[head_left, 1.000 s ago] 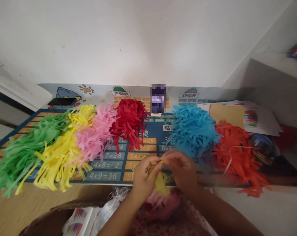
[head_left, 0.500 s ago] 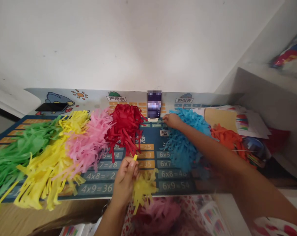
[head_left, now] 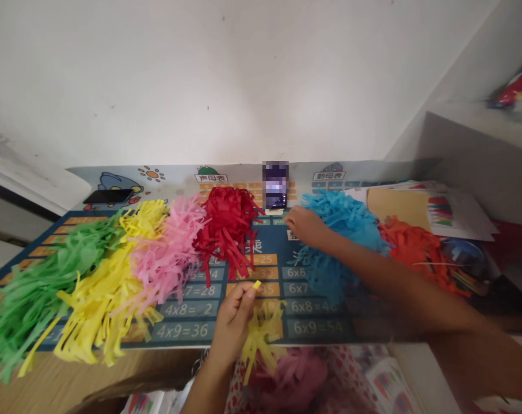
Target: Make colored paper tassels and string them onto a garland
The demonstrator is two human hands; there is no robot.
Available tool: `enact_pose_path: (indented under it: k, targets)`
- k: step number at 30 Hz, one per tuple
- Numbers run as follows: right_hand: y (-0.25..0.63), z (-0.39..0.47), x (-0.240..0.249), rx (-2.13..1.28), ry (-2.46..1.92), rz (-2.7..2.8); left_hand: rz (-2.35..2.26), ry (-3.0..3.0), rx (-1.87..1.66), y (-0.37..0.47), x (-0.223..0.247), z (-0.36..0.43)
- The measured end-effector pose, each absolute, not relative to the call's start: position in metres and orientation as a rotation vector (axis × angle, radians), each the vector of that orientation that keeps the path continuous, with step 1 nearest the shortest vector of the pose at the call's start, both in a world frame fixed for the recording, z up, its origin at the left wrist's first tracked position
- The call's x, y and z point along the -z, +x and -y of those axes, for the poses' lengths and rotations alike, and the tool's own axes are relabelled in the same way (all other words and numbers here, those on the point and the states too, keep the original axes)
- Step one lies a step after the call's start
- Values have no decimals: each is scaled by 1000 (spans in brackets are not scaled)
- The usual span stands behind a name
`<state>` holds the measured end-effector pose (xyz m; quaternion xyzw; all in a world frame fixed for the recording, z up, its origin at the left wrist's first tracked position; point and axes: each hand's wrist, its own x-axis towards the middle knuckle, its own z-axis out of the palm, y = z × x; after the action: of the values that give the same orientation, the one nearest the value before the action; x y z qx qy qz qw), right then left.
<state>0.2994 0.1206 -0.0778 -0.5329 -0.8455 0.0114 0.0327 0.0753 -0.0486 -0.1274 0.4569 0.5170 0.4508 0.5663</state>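
Note:
My left hand point(head_left: 235, 313) is closed in a pinch on a yellow tissue-paper tassel point(head_left: 264, 336). Its short yellow end sticks up past my thumb, and the fringe hangs down over the mat's front edge. My right hand point(head_left: 307, 227) is over the far part of the mat, just right of an upright phone point(head_left: 277, 187) and beside a heap of blue tassels point(head_left: 334, 273). Its fingers are curled together; anything between them is too small or hidden to make out. Between my hands and to the left lies a heap of red tassels point(head_left: 228, 221).
Pink tassels point(head_left: 168, 253), yellow tassels point(head_left: 101, 305) and green tassels point(head_left: 57, 276) line the left of the printed mat point(head_left: 187, 330). Orange tassels point(head_left: 410, 244) and papers point(head_left: 399, 210) lie right. A dark phone point(head_left: 107, 196) rests back left. Pink tissue point(head_left: 299, 374) is below the edge.
The view has shifted slightly. My left hand has moved a little to the right with the yellow tassel. My right hand has come slightly nearer, away from the upright phone's base.

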Motion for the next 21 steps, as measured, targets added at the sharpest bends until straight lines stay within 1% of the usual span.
enact_pose_path:
  k: [2,4,6,11,15,21]
  targets:
    - [298,-79,77,-177,-1501,2536,-1249,1125,-1064,75,124,51]
    - [298,-38,79,-447,-1287,2281,-1277,1193,-1067,79,119,52]
    - [297,-4,83,-656,-1165,2065,-1297,1274,-1054,85,113,53]
    - [289,41,96,-953,-1242,1564,-1240,1483,-998,102,103,56]
    - [283,52,103,-1025,-1198,1372,-1240,1568,-951,109,103,58]
    - [281,59,107,-930,-1205,1359,-1272,1693,-933,114,103,60]
